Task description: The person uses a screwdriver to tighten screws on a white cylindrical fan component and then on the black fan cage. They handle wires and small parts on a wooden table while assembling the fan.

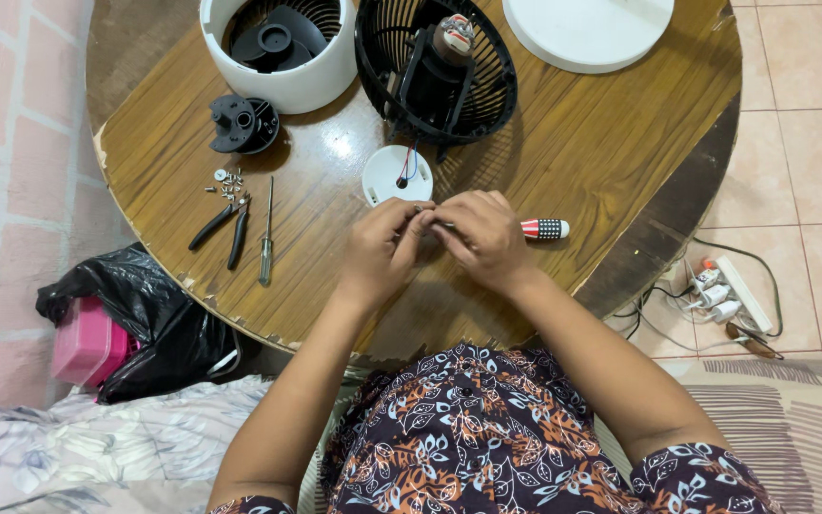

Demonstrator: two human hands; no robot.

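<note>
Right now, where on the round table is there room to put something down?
The biggest bare wood lies right of the black fan grille, below the white disc. Another patch sits at the near edge, left of the left hand. It is crowded around the pliers, screws, slim screwdriver and small white round cap.

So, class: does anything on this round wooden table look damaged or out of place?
Yes. The round wooden table has chipped, peeling veneer along its edge, and small loose screws lie scattered beside the black pliers.
</note>
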